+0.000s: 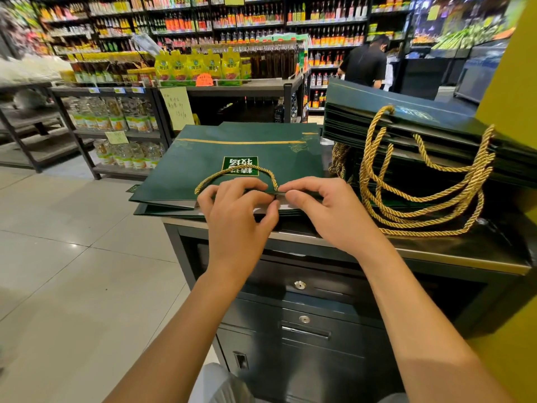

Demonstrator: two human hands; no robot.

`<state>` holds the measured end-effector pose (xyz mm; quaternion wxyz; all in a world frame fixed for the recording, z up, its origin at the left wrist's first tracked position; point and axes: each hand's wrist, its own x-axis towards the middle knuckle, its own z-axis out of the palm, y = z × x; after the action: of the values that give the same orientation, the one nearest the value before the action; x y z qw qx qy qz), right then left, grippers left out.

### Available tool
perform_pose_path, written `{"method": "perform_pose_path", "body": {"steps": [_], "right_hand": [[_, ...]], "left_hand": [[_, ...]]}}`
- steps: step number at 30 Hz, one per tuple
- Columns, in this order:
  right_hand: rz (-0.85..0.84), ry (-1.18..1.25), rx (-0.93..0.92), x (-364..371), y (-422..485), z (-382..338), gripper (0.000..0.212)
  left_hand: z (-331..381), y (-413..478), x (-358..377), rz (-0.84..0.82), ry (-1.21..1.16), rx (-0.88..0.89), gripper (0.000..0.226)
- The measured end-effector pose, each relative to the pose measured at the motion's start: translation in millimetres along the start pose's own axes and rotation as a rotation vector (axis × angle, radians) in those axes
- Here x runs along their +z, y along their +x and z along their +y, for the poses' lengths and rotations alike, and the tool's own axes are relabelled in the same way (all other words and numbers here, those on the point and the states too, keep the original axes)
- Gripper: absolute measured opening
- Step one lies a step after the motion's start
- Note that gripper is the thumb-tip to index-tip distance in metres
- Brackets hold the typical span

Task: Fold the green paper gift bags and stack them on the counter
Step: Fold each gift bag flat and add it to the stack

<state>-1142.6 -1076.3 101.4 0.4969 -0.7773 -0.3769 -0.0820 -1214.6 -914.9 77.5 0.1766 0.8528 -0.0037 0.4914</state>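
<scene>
At frame centre, on the worktop, a flat dark-green bag with a gold rope handle overhangs the left edge. The left hand and right hand pinch its near rim. Stacked bags crowd the right.

Flat bag on counter, stacked bags just right.

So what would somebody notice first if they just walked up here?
Probably the big green gift bag lying flat in the middle of the counter, with the left hand and right hand pinching its near edge. Next come the gold rope handles, dangling in loops from the pile of green bags on the right. Behind it all are shelves packed with colourful bottles.
</scene>
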Motion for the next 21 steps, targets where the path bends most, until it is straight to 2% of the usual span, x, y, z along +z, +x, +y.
{"method": "perform_pose_path", "body": {"steps": [11, 13, 16, 19, 21], "right_hand": [[0.029, 0.043, 0.062, 0.6, -1.0, -4.4, 0.017], [0.046, 0.032, 0.073, 1.2, -1.0, -4.3, 0.016], [0.071, 0.018, 0.070, 2.5, -1.9, -5.5, 0.014], [0.098, -0.017, 0.049, 3.5, -2.9, -8.2, 0.014], [0.120, -0.050, 0.027, 4.9, -3.7, -10.1, 0.014]], "left_hand": [[-12.0, -10.0, -28.3, -0.210, -0.205, -0.001, 0.011], [-14.1, -6.5, -36.7, -0.192, -0.227, 0.002, 0.018], [-24.1, 1.1, -55.2, -0.075, -0.155, -0.013, 0.015], [-44.3, 8.6, -76.3, 0.043, 0.065, -0.217, 0.010], [-58.9, 12.0, -88.4, 0.037, 0.114, -0.459, 0.026]]}}
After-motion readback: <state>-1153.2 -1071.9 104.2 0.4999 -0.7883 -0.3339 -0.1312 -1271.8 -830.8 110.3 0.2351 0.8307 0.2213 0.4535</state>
